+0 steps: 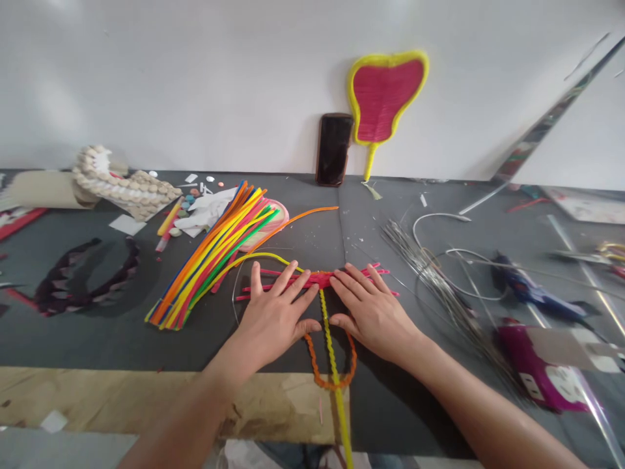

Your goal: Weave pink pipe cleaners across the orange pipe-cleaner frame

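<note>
My left hand (274,312) lies flat with fingers spread on a row of pink plastic strips (317,279) on the dark grey mat (97,332). My right hand (368,306) lies flat beside it, fingers stretched over the same pink strips. Between the two hands runs a yellow braided stem (332,365) toward me, with an orange braided loop (317,365) curving around it. Both hands press down and hold nothing.
A bundle of coloured strips (215,254) lies left of my hands. Thin metal wires (434,280) and a blue glue gun (532,290) lie at right. A pink and yellow woven fan (385,98) and a phone (334,150) lean on the wall. A shell piece (122,182) sits back left.
</note>
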Demonstrator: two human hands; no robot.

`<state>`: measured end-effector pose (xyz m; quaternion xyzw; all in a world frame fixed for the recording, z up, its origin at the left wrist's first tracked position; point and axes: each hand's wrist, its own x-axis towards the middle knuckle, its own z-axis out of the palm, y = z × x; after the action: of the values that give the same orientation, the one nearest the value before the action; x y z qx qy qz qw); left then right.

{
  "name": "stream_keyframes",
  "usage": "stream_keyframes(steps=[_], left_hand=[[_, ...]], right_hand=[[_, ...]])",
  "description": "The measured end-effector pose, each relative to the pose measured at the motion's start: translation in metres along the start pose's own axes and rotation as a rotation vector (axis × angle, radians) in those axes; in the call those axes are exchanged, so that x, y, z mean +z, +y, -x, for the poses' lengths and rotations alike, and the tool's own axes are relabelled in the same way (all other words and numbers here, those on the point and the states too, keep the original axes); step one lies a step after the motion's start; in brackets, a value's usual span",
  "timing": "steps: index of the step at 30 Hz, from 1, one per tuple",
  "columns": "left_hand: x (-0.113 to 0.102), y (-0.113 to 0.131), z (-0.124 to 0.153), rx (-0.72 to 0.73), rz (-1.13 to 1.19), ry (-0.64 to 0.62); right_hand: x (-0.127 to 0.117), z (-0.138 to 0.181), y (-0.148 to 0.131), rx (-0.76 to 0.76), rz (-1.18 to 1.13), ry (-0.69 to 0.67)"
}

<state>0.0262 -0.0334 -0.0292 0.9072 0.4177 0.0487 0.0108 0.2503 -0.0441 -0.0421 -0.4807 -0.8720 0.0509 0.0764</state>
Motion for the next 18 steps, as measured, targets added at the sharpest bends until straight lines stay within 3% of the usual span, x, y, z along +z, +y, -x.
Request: stream_keyframes(steps=[18], left_hand=[[-0.0034, 0.0016, 0.0007, -0.026, 0.026, -0.024]], right_hand=[[-0.0010, -0.0032, -0.0062, 0.000, 0.024, -0.030]])
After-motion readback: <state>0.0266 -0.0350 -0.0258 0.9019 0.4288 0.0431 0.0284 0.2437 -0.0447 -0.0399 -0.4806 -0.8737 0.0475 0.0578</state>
